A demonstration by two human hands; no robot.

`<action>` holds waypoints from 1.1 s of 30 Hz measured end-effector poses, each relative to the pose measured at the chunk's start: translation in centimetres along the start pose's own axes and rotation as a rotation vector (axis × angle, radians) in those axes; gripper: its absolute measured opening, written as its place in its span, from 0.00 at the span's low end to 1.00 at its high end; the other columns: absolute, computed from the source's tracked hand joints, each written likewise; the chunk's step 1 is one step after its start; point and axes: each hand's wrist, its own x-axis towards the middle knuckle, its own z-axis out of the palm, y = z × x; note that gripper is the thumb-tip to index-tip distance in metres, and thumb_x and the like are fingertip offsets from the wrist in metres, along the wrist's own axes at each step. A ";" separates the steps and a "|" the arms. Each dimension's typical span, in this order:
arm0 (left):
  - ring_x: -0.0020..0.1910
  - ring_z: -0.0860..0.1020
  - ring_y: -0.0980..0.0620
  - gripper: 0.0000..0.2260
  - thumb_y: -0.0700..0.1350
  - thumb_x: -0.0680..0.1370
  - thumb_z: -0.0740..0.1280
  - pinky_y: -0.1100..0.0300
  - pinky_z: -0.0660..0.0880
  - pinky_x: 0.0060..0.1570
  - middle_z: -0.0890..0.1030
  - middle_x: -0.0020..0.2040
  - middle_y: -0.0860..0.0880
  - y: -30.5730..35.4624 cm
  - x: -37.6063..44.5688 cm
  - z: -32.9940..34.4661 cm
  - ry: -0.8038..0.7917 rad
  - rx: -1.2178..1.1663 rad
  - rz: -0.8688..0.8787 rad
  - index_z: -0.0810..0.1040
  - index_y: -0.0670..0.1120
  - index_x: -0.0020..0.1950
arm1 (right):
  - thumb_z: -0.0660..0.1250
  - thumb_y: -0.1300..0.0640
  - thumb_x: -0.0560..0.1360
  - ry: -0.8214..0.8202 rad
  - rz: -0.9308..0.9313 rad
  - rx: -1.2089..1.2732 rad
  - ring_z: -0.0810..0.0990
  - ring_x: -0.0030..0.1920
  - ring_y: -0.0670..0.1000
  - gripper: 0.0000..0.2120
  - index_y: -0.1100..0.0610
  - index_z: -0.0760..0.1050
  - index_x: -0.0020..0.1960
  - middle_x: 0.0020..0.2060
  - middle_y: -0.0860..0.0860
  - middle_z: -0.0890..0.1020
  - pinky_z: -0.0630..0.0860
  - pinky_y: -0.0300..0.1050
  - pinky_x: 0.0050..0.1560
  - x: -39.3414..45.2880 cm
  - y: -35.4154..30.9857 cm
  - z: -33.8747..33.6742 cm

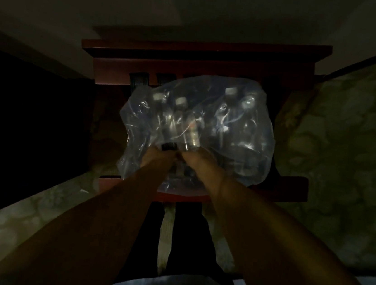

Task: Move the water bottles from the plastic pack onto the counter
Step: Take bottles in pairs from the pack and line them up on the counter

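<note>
Both hands (175, 158) clutch the plastic pack (195, 129), clamped together on wrap holding water bottles (178, 117).

The big plastic pack (195, 129) covers most of the dark red counter (283, 187). Only thin strips stay bare at its edges. A raised back ledge (205, 49) blocks the far side.

Plastic pack (198, 129) on the table (290, 190) at frame centre, water bottles (178, 115) inside. Left hand (156, 157) and right hand (194, 159) side by side at its lower edge.
</note>
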 end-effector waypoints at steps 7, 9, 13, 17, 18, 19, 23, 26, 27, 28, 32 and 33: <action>0.45 0.84 0.40 0.13 0.48 0.68 0.76 0.37 0.80 0.46 0.85 0.46 0.41 1.2 -1.6 0.0 -0.109 -0.126 -0.040 0.84 0.40 0.47 | 0.71 0.58 0.72 0.043 -0.012 0.324 0.81 0.41 0.52 0.12 0.61 0.80 0.54 0.46 0.56 0.83 0.79 0.45 0.38 -2.5 0.2 -1.2; 0.43 0.82 0.41 0.12 0.47 0.70 0.74 0.41 0.81 0.47 0.83 0.43 0.41 1.9 -2.5 -0.4 -0.165 -0.160 -0.060 0.83 0.39 0.47 | 0.68 0.55 0.74 0.029 -0.063 0.372 0.79 0.42 0.51 0.11 0.59 0.80 0.53 0.45 0.55 0.81 0.75 0.42 0.39 -3.7 0.1 -1.7; 0.33 0.73 0.48 0.07 0.45 0.76 0.69 0.52 0.74 0.39 0.77 0.33 0.44 2.9 -4.8 -1.4 -0.289 -0.264 -0.075 0.78 0.41 0.45 | 0.63 0.54 0.78 -0.017 -0.102 0.435 0.75 0.35 0.50 0.10 0.57 0.79 0.44 0.37 0.53 0.78 0.73 0.42 0.40 -6.3 -0.3 -2.2; 0.40 0.76 0.45 0.08 0.42 0.81 0.62 0.50 0.76 0.45 0.77 0.48 0.40 3.3 -6.8 -2.2 -0.396 -0.365 -0.073 0.78 0.39 0.51 | 0.62 0.58 0.78 -0.085 -0.063 0.382 0.74 0.33 0.48 0.09 0.61 0.79 0.45 0.36 0.52 0.76 0.71 0.40 0.36 -9.2 -1.4 -3.2; 0.43 0.76 0.43 0.10 0.41 0.82 0.60 0.50 0.76 0.43 0.77 0.53 0.38 3.6 -7.4 -2.2 -0.431 -0.379 -0.068 0.77 0.39 0.58 | 0.62 0.58 0.79 -0.062 -0.042 0.345 0.78 0.39 0.51 0.11 0.63 0.79 0.52 0.39 0.52 0.78 0.74 0.44 0.42 -9.7 -1.5 -3.4; 0.47 0.76 0.41 0.12 0.42 0.82 0.59 0.48 0.77 0.44 0.76 0.58 0.36 3.9 -8.0 -2.1 -0.440 -0.369 -0.059 0.75 0.38 0.62 | 0.61 0.58 0.79 -0.027 -0.030 0.327 0.79 0.44 0.53 0.12 0.65 0.78 0.56 0.42 0.52 0.79 0.76 0.45 0.47 -10.4 -1.8 -3.5; 0.51 0.76 0.43 0.15 0.45 0.81 0.62 0.48 0.75 0.58 0.78 0.59 0.36 5.1 -10.9 -1.9 -0.365 -0.196 0.027 0.76 0.34 0.59 | 0.58 0.57 0.81 0.207 -0.060 0.030 0.79 0.51 0.52 0.14 0.64 0.75 0.62 0.56 0.57 0.78 0.77 0.39 0.52 -11.8 -1.8 -3.5; 0.53 0.79 0.43 0.20 0.50 0.81 0.62 0.51 0.78 0.50 0.78 0.60 0.40 4.6 -12.0 -2.2 -0.390 -0.119 0.111 0.71 0.39 0.69 | 0.59 0.55 0.81 0.381 -0.130 -0.183 0.77 0.61 0.58 0.17 0.60 0.73 0.66 0.64 0.58 0.77 0.74 0.46 0.61 -12.9 -0.9 -3.5; 0.54 0.79 0.45 0.21 0.51 0.81 0.62 0.52 0.79 0.51 0.78 0.62 0.42 4.2 -12.1 -2.3 -0.410 -0.111 0.154 0.70 0.40 0.70 | 0.61 0.55 0.80 0.449 -0.159 -0.249 0.77 0.60 0.57 0.16 0.60 0.73 0.65 0.63 0.58 0.77 0.73 0.44 0.57 -13.6 -0.8 -3.4; 0.52 0.79 0.47 0.22 0.52 0.80 0.62 0.53 0.79 0.50 0.78 0.60 0.43 3.8 -12.3 -2.6 -0.426 -0.115 0.195 0.70 0.41 0.70 | 0.63 0.56 0.79 0.510 -0.181 -0.314 0.77 0.59 0.57 0.15 0.60 0.74 0.64 0.62 0.58 0.78 0.74 0.44 0.55 -14.2 -0.6 -3.3; 0.52 0.76 0.50 0.22 0.53 0.81 0.60 0.59 0.77 0.40 0.75 0.66 0.42 3.8 -12.6 -3.2 -0.462 -0.121 0.305 0.71 0.44 0.71 | 0.73 0.56 0.72 0.598 -0.261 -0.580 0.74 0.60 0.60 0.26 0.59 0.70 0.66 0.63 0.59 0.70 0.75 0.50 0.59 -16.2 -0.6 -2.8; 0.53 0.76 0.49 0.21 0.53 0.80 0.61 0.59 0.78 0.41 0.74 0.68 0.42 3.8 -12.7 -3.4 -0.469 -0.113 0.314 0.71 0.44 0.70 | 0.73 0.55 0.72 0.601 -0.264 -0.615 0.74 0.61 0.61 0.27 0.59 0.69 0.67 0.63 0.60 0.69 0.75 0.51 0.59 -16.7 -0.7 -2.8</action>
